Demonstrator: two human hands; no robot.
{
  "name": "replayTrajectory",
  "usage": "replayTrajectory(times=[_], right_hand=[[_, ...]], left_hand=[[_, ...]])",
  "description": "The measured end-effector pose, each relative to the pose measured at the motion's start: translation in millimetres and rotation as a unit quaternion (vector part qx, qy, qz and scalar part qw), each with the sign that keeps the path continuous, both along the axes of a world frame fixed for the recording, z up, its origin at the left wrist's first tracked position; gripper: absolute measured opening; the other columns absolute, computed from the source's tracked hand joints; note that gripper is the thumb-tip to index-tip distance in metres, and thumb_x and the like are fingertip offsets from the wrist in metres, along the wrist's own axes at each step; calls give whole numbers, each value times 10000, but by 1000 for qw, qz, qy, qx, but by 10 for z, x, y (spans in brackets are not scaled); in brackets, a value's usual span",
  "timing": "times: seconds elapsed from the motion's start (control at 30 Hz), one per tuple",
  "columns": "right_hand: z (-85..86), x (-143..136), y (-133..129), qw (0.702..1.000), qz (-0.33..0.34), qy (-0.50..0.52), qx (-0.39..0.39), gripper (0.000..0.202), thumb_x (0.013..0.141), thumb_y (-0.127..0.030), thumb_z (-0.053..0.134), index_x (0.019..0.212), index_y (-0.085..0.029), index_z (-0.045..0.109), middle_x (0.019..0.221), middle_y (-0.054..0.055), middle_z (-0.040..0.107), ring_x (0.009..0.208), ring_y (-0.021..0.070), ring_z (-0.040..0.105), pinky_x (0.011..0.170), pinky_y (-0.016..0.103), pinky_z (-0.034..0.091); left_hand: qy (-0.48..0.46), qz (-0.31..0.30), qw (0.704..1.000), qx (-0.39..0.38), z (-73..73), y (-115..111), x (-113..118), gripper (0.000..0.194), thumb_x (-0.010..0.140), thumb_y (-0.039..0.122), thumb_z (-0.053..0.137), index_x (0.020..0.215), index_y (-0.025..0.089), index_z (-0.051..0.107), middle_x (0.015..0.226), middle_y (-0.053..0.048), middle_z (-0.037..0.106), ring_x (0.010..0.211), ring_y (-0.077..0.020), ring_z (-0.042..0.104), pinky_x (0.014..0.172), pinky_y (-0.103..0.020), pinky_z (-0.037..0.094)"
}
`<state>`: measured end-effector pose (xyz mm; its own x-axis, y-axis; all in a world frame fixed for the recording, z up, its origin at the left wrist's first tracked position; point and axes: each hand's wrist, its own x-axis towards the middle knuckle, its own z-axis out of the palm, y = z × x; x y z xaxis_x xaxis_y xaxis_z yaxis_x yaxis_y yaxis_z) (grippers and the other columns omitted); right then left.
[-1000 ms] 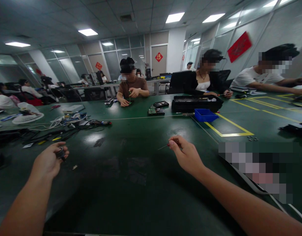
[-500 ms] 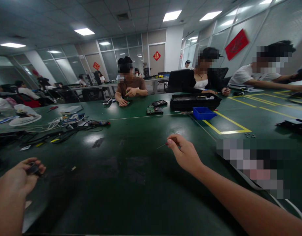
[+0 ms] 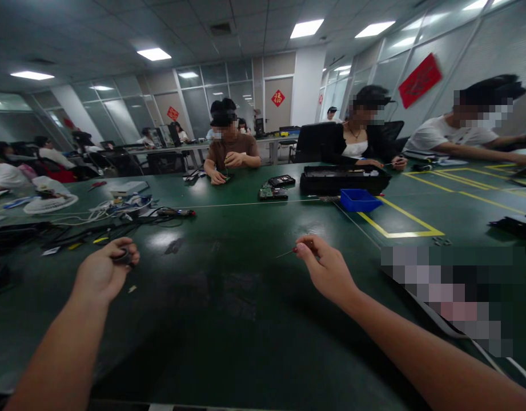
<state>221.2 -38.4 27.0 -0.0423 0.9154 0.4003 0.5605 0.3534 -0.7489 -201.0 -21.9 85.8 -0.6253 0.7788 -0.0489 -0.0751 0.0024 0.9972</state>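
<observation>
Raised over the left side of the green table point(image 3: 181, 342), my left hand point(image 3: 106, 271) is closed around a small dark rounded object point(image 3: 123, 257); its kind is too unclear to make out. My right hand point(image 3: 325, 262), right of centre, pinches a screwdriver point(image 3: 286, 253) by its red handle. The thin metal shaft points left and touches nothing that I can see. Most of the handle is hidden by my fingers. A wide stretch of tabletop separates the two hands.
Tangled cables point(image 3: 117, 220) lie at the left. Opposite are opened hard drives point(image 3: 273, 193), a long black housing point(image 3: 344, 180) and a blue bin point(image 3: 359, 200). Small metal parts point(image 3: 441, 241) lie right, near a blurred-out screen area point(image 3: 442, 297). Co-workers sit along the far side.
My left hand has moved right and farther over the table, carrying the dark object with it. My right hand keeps its pinch on the screwdriver, nearly still. The view has shifted slightly.
</observation>
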Motion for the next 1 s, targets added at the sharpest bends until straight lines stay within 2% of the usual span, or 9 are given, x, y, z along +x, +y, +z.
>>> replayTrajectory(times=[0.1, 0.3, 0.4, 0.47, 0.57, 0.63, 0.7, 0.83, 1.0], right_hand=[[0, 3, 4, 1000, 3, 7, -3, 238, 994, -390, 466, 1059, -226, 624, 964, 58, 718, 905, 221, 687, 784, 382, 527], [13, -10, 8, 1000, -6, 6, -1, 233, 991, -387, 471, 1046, -221, 624, 943, 56, 719, 881, 220, 688, 771, 381, 523], [6, -14, 8, 1000, -14, 5, 2, 233, 980, -397, 498, 1075, -222, 618, 975, 60, 716, 905, 222, 682, 786, 382, 519], [6, -17, 4, 1000, -18, 5, 5, 229, 972, -388, 515, 1096, -223, 613, 990, 59, 715, 917, 221, 678, 794, 381, 516], [21, -18, -5, 1000, -17, -3, 0, 218, 974, -397, 510, 1018, -223, 634, 900, 39, 710, 842, 213, 677, 743, 368, 508], [28, -14, -14, 1000, -13, -1, 0, 246, 972, -426, 511, 925, -222, 640, 815, 27, 693, 774, 206, 670, 693, 357, 501], [23, -10, -21, 999, 1, 32, 2, 252, 969, -436, 517, 914, -221, 638, 805, 25, 691, 765, 202, 674, 686, 350, 513], [-26, -10, -31, 993, 55, 109, -2, 238, 965, -424, 541, 1065, -231, 639, 927, 39, 735, 869, 202, 709, 773, 358, 554], [-72, -23, -30, 996, 48, 71, -6, 238, 965, -413, 548, 1109, -250, 646, 985, 46, 753, 910, 215, 720, 792, 378, 562]], left_hand=[[-85, -126, 988, 13, 5, 165, 461, 237, 599, 60, 451, 797, 136, 558, 650, -24, 523, 578, -146, 510, 537, -229, 441], [-69, -315, 946, 10, -124, 288, 1462, 271, 564, 90, 490, 817, 141, 569, 720, -28, 539, 632, -147, 531, 570, -239, 408], [15, -397, 917, 28, -277, 229, 1885, 238, 655, 116, 476, 859, 146, 593, 792, -39, 574, 712, -153, 550, 654, -259, 425], [140, -428, 891, 50, -422, 182, 2065, 312, 686, 105, 520, 982, 164, 601, 917, -45, 605, 832, -174, 571, 768, -288, 449], [307, -430, 847, 61, -660, 145, 2157, 504, 714, 39, 561, 1191, 199, 532, 1100, -60, 603, 987, -203, 573, 912, -341, 443], [346, -438, 828, 51, -788, 155, 2127, 447, 804, 60, 538, 1226, 205, 514, 1149, -76, 602, 1042, -216, 574, 952, -370, 444], [362, -449, 816, 48, -862, 184, 2067, 339, 863, 104, 544, 1184, 212, 549, 1162, -76, 609, 1074, -225, 575, 972, -386, 450], [399, -442, 798, 94, -870, 238, 1981, 305, 836, 84, 626, 1104, 230, 621, 1192, -57, 617, 1140, -232, 564, 1043, -412, 421], [405, -445, 792, 97, -834, 215, 2000, 354, 853, 103, 636, 1169, 263, 639, 1200, -45, 648, 1158, -242, 575, 1090, -476, 384]])
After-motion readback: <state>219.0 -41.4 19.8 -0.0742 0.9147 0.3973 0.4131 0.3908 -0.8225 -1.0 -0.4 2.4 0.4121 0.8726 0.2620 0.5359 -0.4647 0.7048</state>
